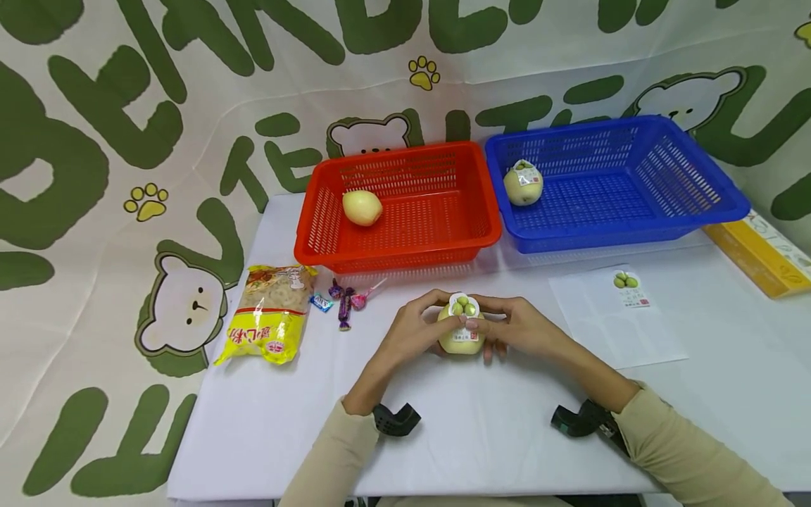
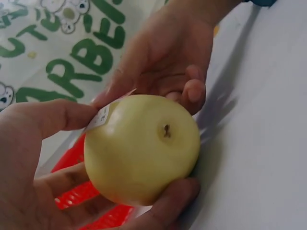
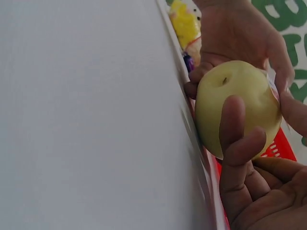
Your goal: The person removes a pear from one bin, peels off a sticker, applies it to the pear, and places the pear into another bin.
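Note:
Between both hands, above the table, is a pale yellow pear (image 1: 455, 346). A printed label (image 1: 464, 308) with a picture of green fruit lies on its side, its upper edge standing off the skin in the left wrist view. My left hand (image 1: 412, 329) grips the pear, thumb at the label and fingers around the underside (image 2: 139, 158). The right hand (image 1: 524, 325) holds the other side, its thumb on the label; two of its fingers (image 3: 232, 117) show in front of the pear in the right wrist view.
A red basket (image 1: 405, 259) holds one unlabelled pear (image 1: 362, 208). The blue basket (image 1: 608, 236) holds a labelled pear (image 1: 523, 193). A label sheet (image 1: 608, 331) lies at right, near a yellow box (image 1: 754, 257). Left are a snack bag (image 1: 269, 310) and several candies (image 1: 345, 308).

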`<state>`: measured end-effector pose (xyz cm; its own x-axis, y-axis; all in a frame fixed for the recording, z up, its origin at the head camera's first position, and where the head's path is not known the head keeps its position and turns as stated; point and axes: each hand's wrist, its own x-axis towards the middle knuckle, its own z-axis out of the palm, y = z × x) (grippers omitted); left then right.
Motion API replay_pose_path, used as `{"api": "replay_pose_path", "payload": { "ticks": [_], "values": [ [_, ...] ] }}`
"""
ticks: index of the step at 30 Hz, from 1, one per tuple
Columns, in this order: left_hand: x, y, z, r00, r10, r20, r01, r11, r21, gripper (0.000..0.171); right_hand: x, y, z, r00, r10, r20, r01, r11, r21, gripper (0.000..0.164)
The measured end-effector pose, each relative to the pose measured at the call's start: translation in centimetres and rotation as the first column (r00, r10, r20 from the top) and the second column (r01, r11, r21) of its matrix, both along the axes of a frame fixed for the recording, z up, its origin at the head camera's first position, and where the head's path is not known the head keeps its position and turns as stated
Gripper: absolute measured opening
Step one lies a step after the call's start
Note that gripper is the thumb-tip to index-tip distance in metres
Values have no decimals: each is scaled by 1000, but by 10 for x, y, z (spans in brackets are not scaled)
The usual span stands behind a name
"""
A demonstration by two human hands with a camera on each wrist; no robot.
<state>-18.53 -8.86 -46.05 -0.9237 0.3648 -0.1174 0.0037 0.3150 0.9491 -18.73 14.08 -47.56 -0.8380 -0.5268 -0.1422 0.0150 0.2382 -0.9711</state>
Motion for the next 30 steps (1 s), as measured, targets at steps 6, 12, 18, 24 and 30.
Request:
{"api": "replay_pose_path", "payload": {
  "ticks": [6,12,18,24,30],
  "values": [
    [0,1,0,1000,23,18,-23,1000,13,24,1,0,-2,1000,0,-23,-1,999,-40,50],
    [0,3,-2,999,33,14,-33,999,5,23,2,-3,-2,998,-54,-30,53,998,-29,49],
    [-2,4,-4,992,67,-108,-71,997,-35,21,2,-6,-1,996,-93,1,93,995,-43,45],
    [-5,7,-8,978,95,-184,-97,995,-2,17,2,-9,-2,991,-124,59,130,985,-117,43],
    [-4,12,-12,968,82,-236,-88,996,-14,17,0,-11,-6,964,-242,109,256,956,-145,36]
  ]
}}
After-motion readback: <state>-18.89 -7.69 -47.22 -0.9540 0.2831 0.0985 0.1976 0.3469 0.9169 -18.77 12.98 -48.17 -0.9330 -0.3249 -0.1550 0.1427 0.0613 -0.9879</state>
